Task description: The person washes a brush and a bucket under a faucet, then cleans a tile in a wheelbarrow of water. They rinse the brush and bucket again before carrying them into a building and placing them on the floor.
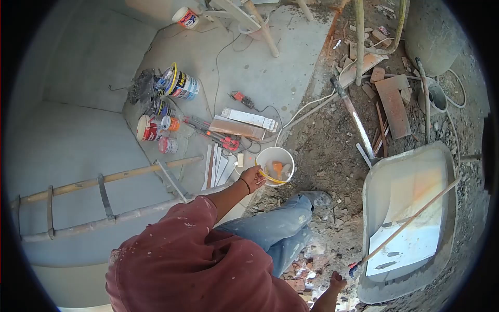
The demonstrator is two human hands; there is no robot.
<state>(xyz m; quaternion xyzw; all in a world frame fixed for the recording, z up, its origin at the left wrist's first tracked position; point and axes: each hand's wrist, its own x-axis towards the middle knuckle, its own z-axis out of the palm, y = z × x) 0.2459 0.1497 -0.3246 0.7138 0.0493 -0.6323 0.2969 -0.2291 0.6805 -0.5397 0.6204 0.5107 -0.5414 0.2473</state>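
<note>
My left hand point(253, 178) is closed on the yellow handle of a white bucket point(289, 165), out ahead of my body. Orange and grey broken pieces point(278, 168) lie inside the bucket. Low in the view, my right hand point(338, 281) hangs away from my side with its fingers loosely apart and nothing visible in them. Close to it is the dark end of a long wooden-handled tool point(400, 229), which leans across a large grey mixing tub point(370, 208). Water or a pale reflection covers much of the tub.
A wooden ladder point(93, 181) leans on the left. Paint buckets point(185, 85), a red power tool point(242, 99) and metal strips point(249, 118) lie on the concrete floor. A shovel point(353, 114), rubble and broken slabs point(393, 106) cover the dirt ahead. Hoses and cables cross the ground.
</note>
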